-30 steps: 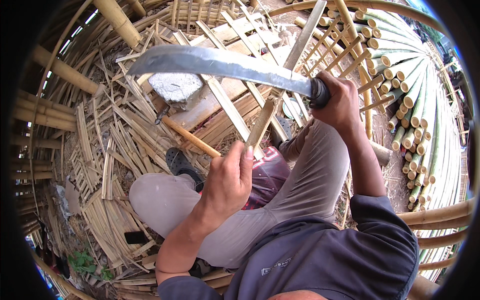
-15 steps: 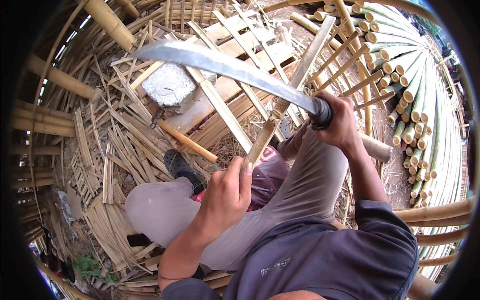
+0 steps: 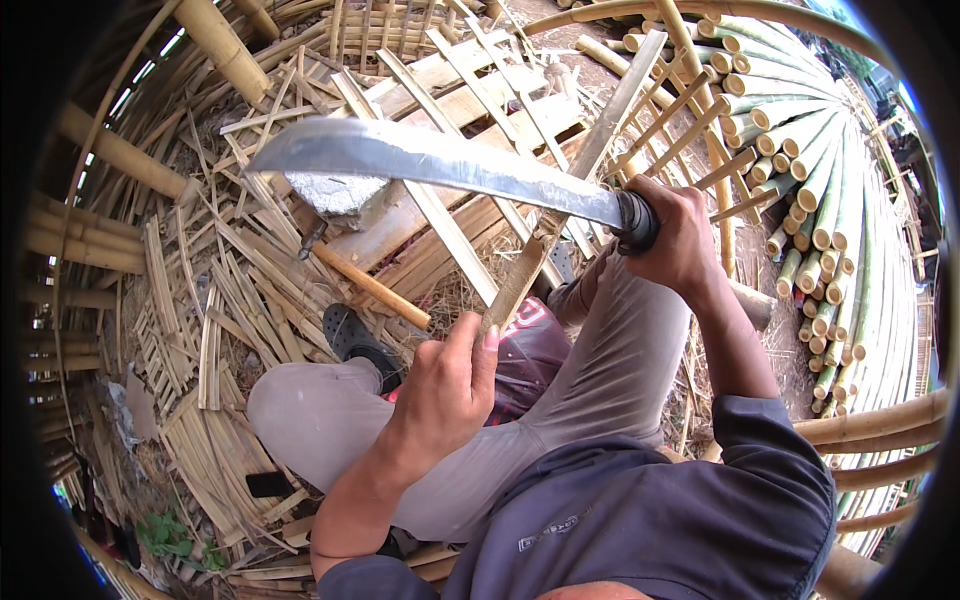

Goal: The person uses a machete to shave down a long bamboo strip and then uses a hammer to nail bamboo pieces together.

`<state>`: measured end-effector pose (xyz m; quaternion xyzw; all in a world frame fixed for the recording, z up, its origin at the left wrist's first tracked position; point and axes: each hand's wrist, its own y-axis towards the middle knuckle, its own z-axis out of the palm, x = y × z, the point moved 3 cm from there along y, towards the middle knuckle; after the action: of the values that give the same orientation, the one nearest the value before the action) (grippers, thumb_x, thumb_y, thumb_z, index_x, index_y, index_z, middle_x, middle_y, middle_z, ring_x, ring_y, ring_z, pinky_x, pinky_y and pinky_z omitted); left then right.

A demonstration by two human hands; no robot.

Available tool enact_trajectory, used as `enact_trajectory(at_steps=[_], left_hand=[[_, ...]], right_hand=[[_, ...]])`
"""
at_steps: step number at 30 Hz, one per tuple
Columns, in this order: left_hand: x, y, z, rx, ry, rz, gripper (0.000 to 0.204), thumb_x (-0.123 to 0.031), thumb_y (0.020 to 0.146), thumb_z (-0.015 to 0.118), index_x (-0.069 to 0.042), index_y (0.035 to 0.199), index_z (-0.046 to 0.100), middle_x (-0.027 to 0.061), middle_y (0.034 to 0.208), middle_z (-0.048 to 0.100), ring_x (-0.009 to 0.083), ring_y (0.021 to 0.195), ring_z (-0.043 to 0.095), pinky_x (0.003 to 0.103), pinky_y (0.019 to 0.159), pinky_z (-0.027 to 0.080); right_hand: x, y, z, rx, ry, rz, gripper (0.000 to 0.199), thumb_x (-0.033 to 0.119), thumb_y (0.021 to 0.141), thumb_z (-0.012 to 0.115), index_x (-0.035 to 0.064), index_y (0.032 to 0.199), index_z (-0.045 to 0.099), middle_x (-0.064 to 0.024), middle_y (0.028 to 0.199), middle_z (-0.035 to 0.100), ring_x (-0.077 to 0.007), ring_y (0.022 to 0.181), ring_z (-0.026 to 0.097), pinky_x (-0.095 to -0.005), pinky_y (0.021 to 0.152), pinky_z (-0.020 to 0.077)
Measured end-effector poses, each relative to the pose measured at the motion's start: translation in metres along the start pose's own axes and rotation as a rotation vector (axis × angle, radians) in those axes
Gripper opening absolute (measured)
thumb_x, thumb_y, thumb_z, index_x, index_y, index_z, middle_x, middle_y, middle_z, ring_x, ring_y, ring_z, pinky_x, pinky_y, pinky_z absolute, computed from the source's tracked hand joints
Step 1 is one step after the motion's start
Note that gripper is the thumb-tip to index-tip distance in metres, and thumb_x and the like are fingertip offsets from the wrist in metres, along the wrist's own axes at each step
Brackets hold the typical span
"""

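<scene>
While the right hand (image 3: 680,235) is closed around the handle of a long machete (image 3: 440,165) raised crosswise above, the left hand (image 3: 440,395) grips a bamboo strip (image 3: 520,280) whose long axis slants up toward the blade.

The machete (image 3: 440,165) blade is dull grey metal, scuffed and matt, with a dark handle — the bamboo strip (image 3: 515,285) looks dry, pale, fibrous wood.
</scene>
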<state>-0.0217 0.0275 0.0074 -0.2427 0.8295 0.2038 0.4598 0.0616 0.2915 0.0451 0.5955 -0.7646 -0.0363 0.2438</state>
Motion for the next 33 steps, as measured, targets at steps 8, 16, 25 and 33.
enact_trajectory(at_steps=[8,16,25,33], left_hand=[[0.000,0.000,-0.001,0.021,-0.036,-0.004,0.023,-0.013,0.103,0.048,0.001,0.085,0.047,0.0158,0.055,0.043,0.0326,0.046,0.050,0.041,0.048,0.035],[-0.002,-0.001,0.007,0.050,-0.070,0.010,0.024,-0.015,0.103,0.049,0.001,0.085,0.048,0.0159,0.055,0.045,0.0326,0.046,0.051,0.041,0.048,0.036],[-0.012,-0.002,0.012,0.090,-0.112,0.047,0.027,-0.019,0.102,0.055,0.001,0.084,0.049,0.0167,0.054,0.048,0.0339,0.047,0.055,0.041,0.047,0.038],[-0.013,0.008,0.014,0.098,-0.127,0.071,0.026,-0.020,0.101,0.056,0.001,0.086,0.052,0.0159,0.054,0.048,0.0301,0.046,0.053,0.041,0.047,0.037]], right_hand=[[-0.020,0.011,-0.018,-0.168,-0.035,0.073,0.028,0.004,0.059,0.070,0.0044,0.087,0.065,-0.0159,0.068,0.063,-0.0341,0.061,0.065,-0.0392,0.062,0.0509],[-0.058,0.020,-0.029,-0.230,-0.101,0.218,0.025,0.007,0.066,0.072,0.0071,0.090,0.069,-0.0183,0.073,0.068,-0.0356,0.071,0.070,-0.0446,0.066,0.0531],[-0.079,0.012,-0.047,-0.275,-0.211,0.258,0.025,0.007,0.065,0.073,0.0094,0.090,0.070,-0.0170,0.077,0.070,-0.0338,0.072,0.071,-0.0410,0.067,0.0560],[-0.092,0.000,-0.045,-0.284,-0.164,0.248,0.027,0.008,0.065,0.073,0.0086,0.092,0.071,-0.0182,0.075,0.069,-0.0349,0.070,0.070,-0.0438,0.067,0.0540]])
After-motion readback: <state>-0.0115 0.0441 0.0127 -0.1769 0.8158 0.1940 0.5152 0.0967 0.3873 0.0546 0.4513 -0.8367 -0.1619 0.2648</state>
